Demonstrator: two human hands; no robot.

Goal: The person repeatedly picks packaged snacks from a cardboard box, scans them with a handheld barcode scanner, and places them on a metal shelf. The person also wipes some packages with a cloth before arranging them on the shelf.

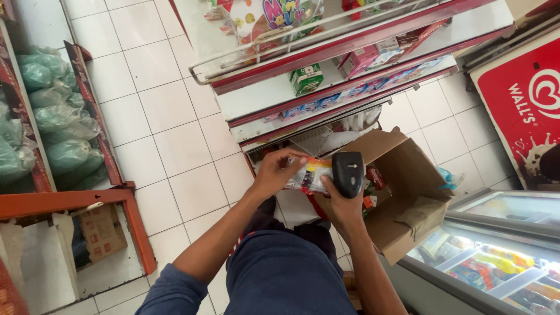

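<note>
Left hand (274,172): clenched on the left end of a small clear packet (309,175), fingers curled over its top edge.
Right hand (344,204): wrapped around a black scanner (348,173), which stands upright with its head just right of the packet.
Packet: held in the air between the two hands, above the open edge of the cardboard box (408,192); its long axis runs left to right, from left hand toward scanner.
Key relation: packet and scanner touch or nearly touch (I cannot tell which); the left hand alone carries the packet.
Around: shelves (350,93) ahead, freezer (496,245) at the right, tiled floor (163,116) at the left.
</note>
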